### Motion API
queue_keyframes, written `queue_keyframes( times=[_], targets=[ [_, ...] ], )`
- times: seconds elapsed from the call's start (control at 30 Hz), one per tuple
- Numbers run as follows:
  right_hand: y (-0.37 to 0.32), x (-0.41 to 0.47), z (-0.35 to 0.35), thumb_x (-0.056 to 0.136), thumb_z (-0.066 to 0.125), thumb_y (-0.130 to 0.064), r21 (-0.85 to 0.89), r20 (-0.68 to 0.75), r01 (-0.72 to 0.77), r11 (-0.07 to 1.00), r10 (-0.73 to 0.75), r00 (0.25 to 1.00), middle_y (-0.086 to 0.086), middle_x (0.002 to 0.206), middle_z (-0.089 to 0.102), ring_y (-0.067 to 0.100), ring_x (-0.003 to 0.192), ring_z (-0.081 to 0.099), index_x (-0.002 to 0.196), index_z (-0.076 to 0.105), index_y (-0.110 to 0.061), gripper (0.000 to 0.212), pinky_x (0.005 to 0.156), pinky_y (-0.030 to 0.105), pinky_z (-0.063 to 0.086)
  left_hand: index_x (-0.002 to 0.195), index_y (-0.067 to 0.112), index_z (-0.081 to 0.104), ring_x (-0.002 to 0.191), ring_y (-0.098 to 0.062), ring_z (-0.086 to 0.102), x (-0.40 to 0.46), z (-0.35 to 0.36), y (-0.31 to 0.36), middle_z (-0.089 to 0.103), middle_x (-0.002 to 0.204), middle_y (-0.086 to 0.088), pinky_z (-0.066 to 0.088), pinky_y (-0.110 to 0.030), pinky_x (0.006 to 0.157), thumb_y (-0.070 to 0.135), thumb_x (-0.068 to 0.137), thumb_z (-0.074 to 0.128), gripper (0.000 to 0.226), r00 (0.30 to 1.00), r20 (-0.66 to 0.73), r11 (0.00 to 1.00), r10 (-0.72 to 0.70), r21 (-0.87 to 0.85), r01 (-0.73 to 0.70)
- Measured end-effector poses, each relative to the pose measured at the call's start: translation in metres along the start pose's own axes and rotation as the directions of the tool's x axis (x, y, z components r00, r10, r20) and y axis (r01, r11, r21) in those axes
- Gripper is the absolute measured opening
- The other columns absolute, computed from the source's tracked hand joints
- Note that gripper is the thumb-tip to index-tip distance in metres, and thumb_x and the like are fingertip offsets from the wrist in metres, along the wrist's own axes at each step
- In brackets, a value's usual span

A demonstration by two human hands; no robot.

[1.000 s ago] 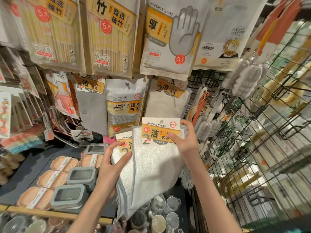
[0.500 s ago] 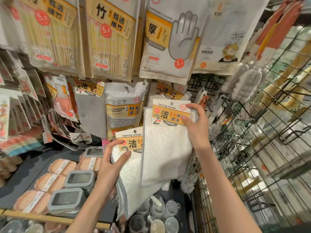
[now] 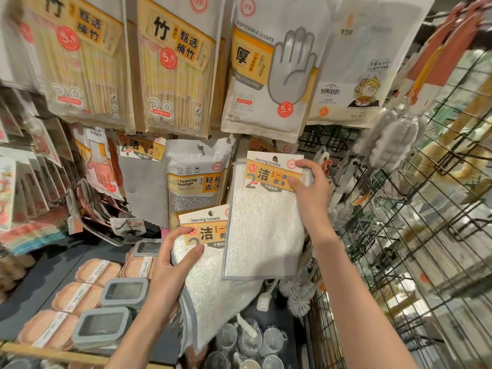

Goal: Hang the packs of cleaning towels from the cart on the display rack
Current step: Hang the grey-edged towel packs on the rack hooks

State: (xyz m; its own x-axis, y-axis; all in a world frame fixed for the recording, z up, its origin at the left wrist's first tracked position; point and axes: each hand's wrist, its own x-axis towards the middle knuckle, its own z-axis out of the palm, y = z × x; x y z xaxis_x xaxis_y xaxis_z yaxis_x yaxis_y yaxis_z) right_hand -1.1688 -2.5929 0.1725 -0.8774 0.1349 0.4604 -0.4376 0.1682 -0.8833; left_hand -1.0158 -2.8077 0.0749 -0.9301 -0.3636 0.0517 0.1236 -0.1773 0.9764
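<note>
The right hand [image 3: 310, 193] pinched the header card of 1 pack of cleaning towels [image 3: 263, 222], thumb on the card's front and fingers curled over its right edge, and held it upright with its long axis hanging straight down. The hang hole [image 3: 275, 158] at the top of the card sat up and to the left of that hand, level with the row of towel packs already on the display rack [image 3: 262, 147] just behind and above it, so the right hand was plainly the nearer one for the hanging. The left hand [image 3: 177, 258] was lower and further left, gripping a second pack [image 3: 210, 283] by its upper left corner, thumb across the cloth; this pack tilted down to the right and its right side was covered by the raised pack. The peg meant to take the card was hidden behind the card and the hanging glove bag [image 3: 269, 73], so whether the hole had met it could not be told. The cart was not clearly made out.
</note>
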Motion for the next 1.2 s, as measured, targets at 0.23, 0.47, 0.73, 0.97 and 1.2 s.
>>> queue_keyframes(
  times=[0.23,0.47,0.73,0.97,1.2],
  targets=[
    [0.014,0.009,0.005,0.086,0.057,0.005,-0.044,0.045,-0.080,0.996,0.082,0.996,-0.016,0.108,0.059,0.005,0.110,0.052,0.099,0.063,-0.017,0.026,0.094,0.014,0.042,0.110,0.035,0.063,0.117,-0.018,0.060,0.000,-0.001,-0.001,0.066,0.119,0.011,0.043,-0.057,0.103,0.022,0.078,0.074,0.035,1.000,-0.013,1.000,0.007,0.019,-0.007],
    [0.021,0.031,0.011,0.084,0.055,0.011,-0.072,0.070,-0.107,0.992,0.112,0.991,-0.014,0.111,0.057,0.008,0.117,0.048,0.105,0.063,-0.017,0.036,0.108,0.036,0.038,0.110,0.032,0.062,0.121,-0.018,0.056,-0.004,-0.003,-0.008,0.064,0.124,0.007,0.040,-0.053,0.107,0.012,0.084,0.070,0.034,1.000,0.017,1.000,-0.013,0.009,0.013],
    [0.020,0.055,0.015,0.083,0.047,0.017,-0.178,0.138,-0.136,0.975,0.161,0.977,0.000,0.124,0.050,0.013,0.122,0.043,0.112,0.059,-0.018,0.046,0.093,0.012,0.034,0.105,0.036,0.063,0.119,-0.016,0.056,-0.005,-0.005,-0.007,0.064,0.123,0.008,0.042,-0.045,0.104,0.010,0.084,0.070,0.034,1.000,0.010,1.000,-0.009,0.008,0.009],
    [0.018,0.046,0.005,0.084,0.056,0.007,-0.191,0.169,-0.169,0.967,0.202,0.965,0.005,0.142,0.041,0.019,0.134,0.034,0.128,0.055,-0.020,0.051,0.112,0.034,0.030,0.104,0.035,0.063,0.119,-0.019,0.056,-0.006,-0.005,-0.008,0.064,0.123,0.004,0.042,-0.050,0.105,0.009,0.084,0.070,0.034,1.000,0.023,1.000,-0.018,0.003,0.018],
    [0.014,-0.006,-0.007,0.082,0.069,-0.026,-0.235,0.280,-0.167,0.957,0.232,0.932,-0.005,0.146,0.028,0.013,0.131,0.032,0.123,0.049,-0.045,0.049,0.113,0.038,0.026,0.102,0.036,0.065,0.122,-0.021,0.055,-0.007,0.000,-0.007,0.062,0.125,0.006,0.041,-0.050,0.106,0.013,0.080,0.072,0.032,0.999,0.029,1.000,-0.017,-0.025,0.018]
  ],
)
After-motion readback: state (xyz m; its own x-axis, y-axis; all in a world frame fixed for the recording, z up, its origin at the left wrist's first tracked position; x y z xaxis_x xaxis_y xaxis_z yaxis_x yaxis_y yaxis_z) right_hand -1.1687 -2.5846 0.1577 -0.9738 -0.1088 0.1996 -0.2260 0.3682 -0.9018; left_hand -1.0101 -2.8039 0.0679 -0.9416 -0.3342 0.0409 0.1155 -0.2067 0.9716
